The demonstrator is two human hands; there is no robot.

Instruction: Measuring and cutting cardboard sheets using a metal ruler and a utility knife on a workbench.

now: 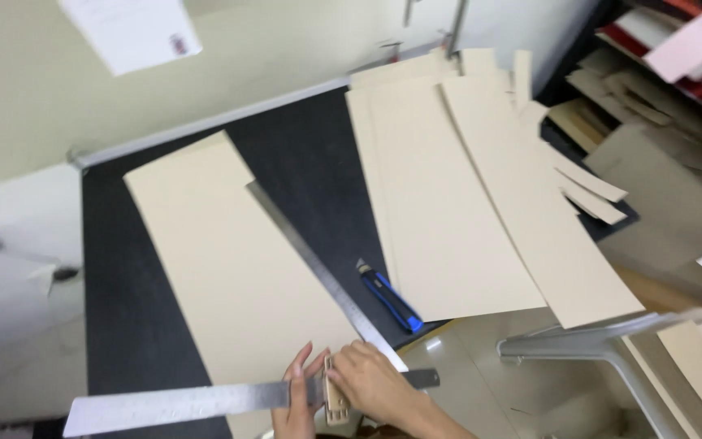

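One white paper sign (132, 31), top-left wall.

A black cutting mat (302, 154) covers the table. On it lie a long beige card sheet (229, 268), a stack of beige card sheets (448, 203) to its right, and a blue utility knife (390, 297) between them. Two steel rulers (318, 268) rest on the near sheet.
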